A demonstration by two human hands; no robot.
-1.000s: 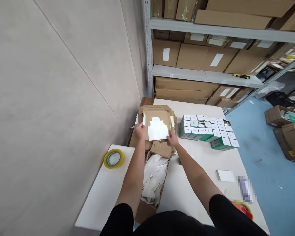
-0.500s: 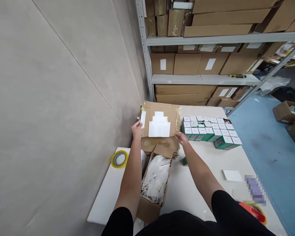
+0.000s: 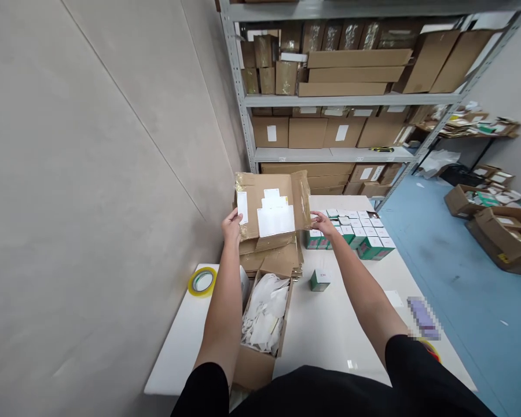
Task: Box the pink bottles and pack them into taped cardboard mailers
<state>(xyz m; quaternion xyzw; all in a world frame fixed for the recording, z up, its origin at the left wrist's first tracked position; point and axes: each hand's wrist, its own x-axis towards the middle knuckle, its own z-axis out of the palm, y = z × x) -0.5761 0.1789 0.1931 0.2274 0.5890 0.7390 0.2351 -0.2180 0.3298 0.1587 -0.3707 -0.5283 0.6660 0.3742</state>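
Both hands hold a flattened brown cardboard box [image 3: 272,200] with white labels and clear tape, raised above a stack of more flattened cardboard [image 3: 273,258]. My left hand [image 3: 232,223] grips its left edge and my right hand [image 3: 323,221] grips its right edge. Below the stack stands an open cardboard box [image 3: 260,359] full of crumpled white paper [image 3: 264,310].
Several small green-and-white boxes [image 3: 360,231] are grouped on the white table [image 3: 330,330], with one single box [image 3: 320,279] apart. A yellow tape roll [image 3: 202,281] lies at left. Metal shelving [image 3: 330,153] with cartons stands behind. More open cartons [image 3: 495,220] sit on the blue floor.
Both hands lifted the top flattened box up off the stack and tilted it toward me. The camera view rose, showing more shelving.
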